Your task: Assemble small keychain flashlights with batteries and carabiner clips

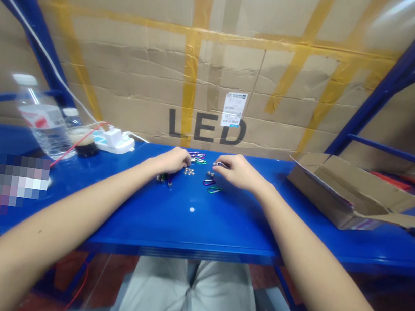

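From where I stand I count two plastic bottles (42, 116) (88, 149), one open cardboard box (325, 194), one white power strip (121, 144) and one white label (234, 109). On the one blue table (161, 218), two carabiners (209, 182) (214, 190) lie loose; the bunched carabiners (198, 161) beyond and the small metal pieces (189, 172) are too tiny to count.

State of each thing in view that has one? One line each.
left hand: curled, hold unclear
right hand: closed on a small metal piece
green clip: lying flat, gate too small to tell
cardboard box: open, flaps spread
water bottle: capped
small bottle: capped, part-filled
adapter: plugged into power strip
large carton: taped
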`<state>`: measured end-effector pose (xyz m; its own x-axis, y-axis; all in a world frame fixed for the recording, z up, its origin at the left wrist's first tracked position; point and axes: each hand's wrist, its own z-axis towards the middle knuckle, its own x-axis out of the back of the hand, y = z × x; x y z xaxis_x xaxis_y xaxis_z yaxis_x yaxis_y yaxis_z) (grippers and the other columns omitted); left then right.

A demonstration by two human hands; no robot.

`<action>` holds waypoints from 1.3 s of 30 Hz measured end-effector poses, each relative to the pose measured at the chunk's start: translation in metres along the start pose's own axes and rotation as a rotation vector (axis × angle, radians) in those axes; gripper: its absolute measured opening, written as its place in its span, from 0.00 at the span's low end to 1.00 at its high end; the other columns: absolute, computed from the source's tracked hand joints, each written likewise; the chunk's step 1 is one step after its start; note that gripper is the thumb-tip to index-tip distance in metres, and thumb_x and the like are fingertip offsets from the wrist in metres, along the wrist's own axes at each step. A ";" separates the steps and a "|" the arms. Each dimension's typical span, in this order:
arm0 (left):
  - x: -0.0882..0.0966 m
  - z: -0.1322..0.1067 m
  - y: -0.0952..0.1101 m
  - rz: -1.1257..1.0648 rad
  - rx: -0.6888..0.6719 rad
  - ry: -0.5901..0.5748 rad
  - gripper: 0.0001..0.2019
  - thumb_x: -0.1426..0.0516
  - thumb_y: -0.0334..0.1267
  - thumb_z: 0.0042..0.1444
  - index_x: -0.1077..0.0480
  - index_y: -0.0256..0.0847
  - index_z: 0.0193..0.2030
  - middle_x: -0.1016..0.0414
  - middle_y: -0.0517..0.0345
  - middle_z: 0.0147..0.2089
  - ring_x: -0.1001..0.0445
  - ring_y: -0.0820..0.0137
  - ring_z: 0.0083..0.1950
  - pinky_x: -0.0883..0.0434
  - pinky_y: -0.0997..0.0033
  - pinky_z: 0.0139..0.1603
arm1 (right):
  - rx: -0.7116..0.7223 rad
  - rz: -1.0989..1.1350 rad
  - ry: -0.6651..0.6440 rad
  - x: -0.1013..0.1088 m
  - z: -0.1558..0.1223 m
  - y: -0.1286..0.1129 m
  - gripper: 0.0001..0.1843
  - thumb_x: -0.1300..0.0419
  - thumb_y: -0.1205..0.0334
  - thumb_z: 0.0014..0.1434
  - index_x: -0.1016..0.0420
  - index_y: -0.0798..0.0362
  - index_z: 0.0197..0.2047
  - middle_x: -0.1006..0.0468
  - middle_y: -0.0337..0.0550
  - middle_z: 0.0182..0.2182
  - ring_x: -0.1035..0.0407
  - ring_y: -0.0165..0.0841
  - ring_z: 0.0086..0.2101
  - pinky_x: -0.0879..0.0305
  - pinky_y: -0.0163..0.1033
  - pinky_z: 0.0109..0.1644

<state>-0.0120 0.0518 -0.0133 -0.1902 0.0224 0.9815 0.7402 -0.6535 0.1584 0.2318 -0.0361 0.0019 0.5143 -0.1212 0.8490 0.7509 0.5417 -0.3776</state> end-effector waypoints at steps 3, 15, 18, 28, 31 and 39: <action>-0.004 0.003 0.003 -0.043 -0.019 0.058 0.16 0.48 0.27 0.55 0.19 0.38 0.43 0.18 0.50 0.48 0.23 0.63 0.48 0.30 0.69 0.51 | 0.001 -0.006 -0.004 0.000 0.000 0.000 0.13 0.43 0.55 0.63 0.23 0.55 0.36 0.24 0.41 0.28 0.35 0.31 0.29 0.46 0.37 0.34; -0.008 0.006 0.011 -0.156 -0.090 0.112 0.14 0.45 0.28 0.55 0.21 0.38 0.46 0.19 0.52 0.47 0.23 0.65 0.48 0.31 0.69 0.50 | -0.017 0.003 -0.017 0.002 -0.001 -0.004 0.13 0.43 0.56 0.63 0.22 0.55 0.36 0.23 0.42 0.29 0.34 0.32 0.29 0.45 0.37 0.34; -0.008 0.008 0.012 -0.152 -0.023 0.125 0.10 0.42 0.29 0.53 0.21 0.37 0.40 0.19 0.52 0.40 0.23 0.65 0.42 0.30 0.69 0.45 | -0.023 -0.003 -0.010 0.002 -0.001 -0.003 0.13 0.43 0.56 0.63 0.22 0.55 0.37 0.23 0.42 0.29 0.34 0.32 0.29 0.45 0.37 0.34; -0.004 0.009 0.019 -0.222 0.026 0.101 0.05 0.37 0.36 0.51 0.21 0.37 0.32 0.21 0.57 0.30 0.25 0.69 0.34 0.34 0.72 0.35 | -0.012 -0.009 -0.012 0.002 -0.001 -0.002 0.14 0.44 0.55 0.63 0.22 0.55 0.36 0.25 0.40 0.27 0.36 0.31 0.28 0.46 0.37 0.34; -0.001 0.010 0.017 -0.186 -0.015 0.074 0.06 0.36 0.36 0.50 0.21 0.37 0.34 0.21 0.56 0.30 0.25 0.68 0.35 0.34 0.71 0.36 | -0.011 -0.004 -0.014 0.002 -0.001 -0.003 0.13 0.43 0.55 0.63 0.22 0.55 0.36 0.24 0.41 0.28 0.36 0.31 0.29 0.46 0.37 0.35; 0.009 0.003 0.013 -0.112 -0.198 0.073 0.15 0.47 0.30 0.59 0.21 0.40 0.47 0.19 0.51 0.48 0.24 0.66 0.48 0.32 0.69 0.52 | -0.003 -0.017 -0.004 0.004 -0.001 -0.005 0.13 0.43 0.56 0.63 0.22 0.55 0.36 0.24 0.41 0.27 0.36 0.31 0.28 0.46 0.37 0.34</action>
<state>-0.0024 0.0456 -0.0026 -0.3156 0.0527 0.9474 0.5725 -0.7857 0.2344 0.2308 -0.0400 0.0063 0.4996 -0.1268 0.8569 0.7610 0.5368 -0.3643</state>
